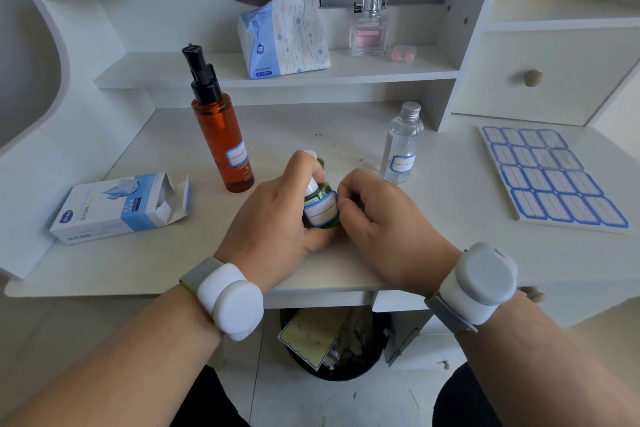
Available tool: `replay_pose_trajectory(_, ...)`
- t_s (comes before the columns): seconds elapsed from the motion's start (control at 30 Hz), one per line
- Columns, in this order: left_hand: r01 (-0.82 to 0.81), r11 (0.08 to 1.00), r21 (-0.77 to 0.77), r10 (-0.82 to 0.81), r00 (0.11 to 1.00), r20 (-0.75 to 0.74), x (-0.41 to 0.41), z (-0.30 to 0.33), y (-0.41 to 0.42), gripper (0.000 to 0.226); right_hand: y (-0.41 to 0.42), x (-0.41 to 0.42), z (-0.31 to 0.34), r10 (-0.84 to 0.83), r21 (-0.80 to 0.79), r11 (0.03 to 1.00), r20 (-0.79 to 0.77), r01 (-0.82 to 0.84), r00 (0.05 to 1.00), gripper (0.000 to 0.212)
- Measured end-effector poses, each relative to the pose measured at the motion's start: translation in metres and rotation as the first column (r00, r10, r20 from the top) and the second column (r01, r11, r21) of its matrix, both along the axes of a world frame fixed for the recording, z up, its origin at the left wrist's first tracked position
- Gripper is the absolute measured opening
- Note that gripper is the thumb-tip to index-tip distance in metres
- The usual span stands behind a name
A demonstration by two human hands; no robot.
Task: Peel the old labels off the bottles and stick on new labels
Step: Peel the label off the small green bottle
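Left hand (273, 215) grips small green bottle (320, 199), neck tilted up-left; right hand (381, 218), fingers curled, pinches the blue-bordered label (320, 213) at its right edge

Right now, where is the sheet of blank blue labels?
In the head view, the label sheet lies flat on the desk at the far right, beyond the right hand and right of the clear bottle.
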State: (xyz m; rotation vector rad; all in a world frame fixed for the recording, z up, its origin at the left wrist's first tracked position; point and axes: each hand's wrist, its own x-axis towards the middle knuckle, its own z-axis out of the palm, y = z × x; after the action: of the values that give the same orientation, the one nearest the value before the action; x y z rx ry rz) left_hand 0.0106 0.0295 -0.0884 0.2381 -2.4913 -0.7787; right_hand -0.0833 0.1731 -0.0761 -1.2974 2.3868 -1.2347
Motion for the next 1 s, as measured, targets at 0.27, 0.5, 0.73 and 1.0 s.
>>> replay_pose_trajectory(0.27,-0.023,1.0,0.018,0.023,0.998,-0.05,-0.001,-0.0013,-0.0003,0.059,0.0004,-0.0005,-0.0011,-0.014,-0.077,0.997,0.112,0.023,0.994,0.01)
replay_pose_trajectory(0.5,-0.021,1.0,-0.023,0.02,0.998,-0.059,-0.0005,0.0001,0.0017,0.056,0.0003,-0.0009,-0.003,-0.069,-0.178,0.978,0.214,0.108,0.974,0.012)
replay_pose_trajectory(0.73,-0.004,0.998,-0.057,-0.001,0.996,-0.087,-0.0011,-0.001,0.0018,0.061,0.0029,-0.0077,-0.0029,-0.029,-0.226,0.967,0.366,0.119,0.93,0.013)
replay_pose_trajectory(1.0,-0.007,0.995,-0.095,0.001,0.998,-0.064,-0.0006,-0.0015,0.0022,0.065,0.0035,-0.0088,-0.0011,-0.041,-0.178,0.978,0.341,0.107,0.939,0.011)
